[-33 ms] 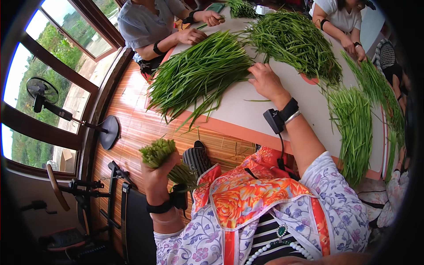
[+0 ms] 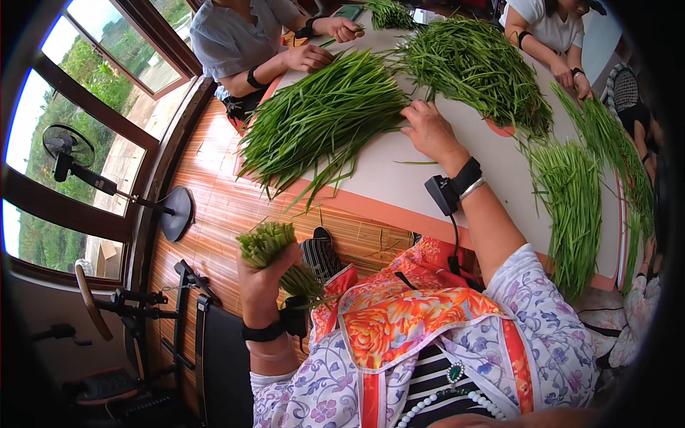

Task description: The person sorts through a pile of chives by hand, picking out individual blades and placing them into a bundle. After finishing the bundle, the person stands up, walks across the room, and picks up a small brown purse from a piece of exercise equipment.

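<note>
Overhead, the left hand (image 2: pixel 262 274) grips a chive bundle (image 2: pixel 267 246) above slatted flooring (image 2: pixel 214 207); the right hand (image 2: pixel 428 132) rests open on the white table (image 2: pixel 399 171).

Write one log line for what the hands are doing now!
left hand: shut on bundle of green stalks | right hand: open, on pile of long green leaves
</note>
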Available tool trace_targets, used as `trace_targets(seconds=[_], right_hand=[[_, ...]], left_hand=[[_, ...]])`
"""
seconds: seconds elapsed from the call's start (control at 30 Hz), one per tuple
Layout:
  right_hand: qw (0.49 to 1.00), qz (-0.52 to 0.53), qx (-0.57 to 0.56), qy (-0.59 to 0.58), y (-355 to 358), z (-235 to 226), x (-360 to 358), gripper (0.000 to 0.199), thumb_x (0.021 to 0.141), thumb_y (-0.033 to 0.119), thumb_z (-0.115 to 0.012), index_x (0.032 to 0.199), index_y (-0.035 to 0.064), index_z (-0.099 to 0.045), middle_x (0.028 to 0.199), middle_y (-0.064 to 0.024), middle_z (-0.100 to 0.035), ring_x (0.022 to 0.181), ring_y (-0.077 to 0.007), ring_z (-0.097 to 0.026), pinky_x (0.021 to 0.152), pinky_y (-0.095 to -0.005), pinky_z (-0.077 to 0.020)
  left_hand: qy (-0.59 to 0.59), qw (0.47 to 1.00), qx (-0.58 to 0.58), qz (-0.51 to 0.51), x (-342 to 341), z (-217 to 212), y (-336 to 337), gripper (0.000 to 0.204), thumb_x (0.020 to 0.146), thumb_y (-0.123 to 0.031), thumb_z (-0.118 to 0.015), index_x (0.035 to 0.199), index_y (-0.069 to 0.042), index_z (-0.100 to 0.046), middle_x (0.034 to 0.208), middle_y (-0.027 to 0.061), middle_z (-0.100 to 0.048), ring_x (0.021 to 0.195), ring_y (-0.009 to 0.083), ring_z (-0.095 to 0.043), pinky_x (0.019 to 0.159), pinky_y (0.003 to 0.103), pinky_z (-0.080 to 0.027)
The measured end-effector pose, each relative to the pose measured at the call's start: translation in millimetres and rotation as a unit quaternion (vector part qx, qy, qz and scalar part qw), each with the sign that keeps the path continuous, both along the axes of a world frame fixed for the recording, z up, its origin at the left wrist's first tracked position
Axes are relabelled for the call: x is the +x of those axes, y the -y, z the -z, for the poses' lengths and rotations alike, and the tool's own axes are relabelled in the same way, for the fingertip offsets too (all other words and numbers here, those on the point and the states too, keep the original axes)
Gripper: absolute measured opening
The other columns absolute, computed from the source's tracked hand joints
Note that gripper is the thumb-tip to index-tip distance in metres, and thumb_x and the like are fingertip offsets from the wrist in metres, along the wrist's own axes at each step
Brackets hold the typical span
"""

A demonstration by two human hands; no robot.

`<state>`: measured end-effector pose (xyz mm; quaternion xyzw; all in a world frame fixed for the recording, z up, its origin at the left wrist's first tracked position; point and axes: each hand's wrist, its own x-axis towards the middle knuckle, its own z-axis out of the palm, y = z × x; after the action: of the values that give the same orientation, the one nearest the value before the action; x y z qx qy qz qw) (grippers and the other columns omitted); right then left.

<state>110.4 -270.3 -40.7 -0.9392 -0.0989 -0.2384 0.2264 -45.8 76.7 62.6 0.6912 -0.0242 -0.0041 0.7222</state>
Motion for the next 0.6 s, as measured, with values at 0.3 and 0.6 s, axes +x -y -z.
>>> trace_targets(seconds=[0.3,0.6], right_hand=[[0.995,-0.068,0.068,0.005,12,3,-10,0.014,0.081,0.005,-0.069,0.089,-0.0011,-0.061,0.086,-0.0144,-0.062,0.080,-0.0358,-0.062,0.072,-0.0420,-0.0490],[0.994,-0.082,0.066,-0.037,18,4,-15,0.011,0.083,0.005,-0.067,0.089,-0.0010,-0.060,0.085,-0.0162,-0.063,0.081,-0.0364,-0.062,0.073,-0.0427,-0.0492]], left_hand=[[-0.080,0.990,-0.026,0.118,24,40,39,0.008,0.081,0.000,-0.070,0.088,0.000,-0.065,0.075,0.0059,-0.064,0.068,0.0158,-0.062,0.066,0.028,-0.050],[-0.083,0.985,-0.031,0.148,26,44,55,0.007,0.082,0.000,-0.069,0.088,0.000,-0.066,0.075,0.0049,-0.064,0.067,0.0144,-0.061,0.067,0.029,-0.051]])
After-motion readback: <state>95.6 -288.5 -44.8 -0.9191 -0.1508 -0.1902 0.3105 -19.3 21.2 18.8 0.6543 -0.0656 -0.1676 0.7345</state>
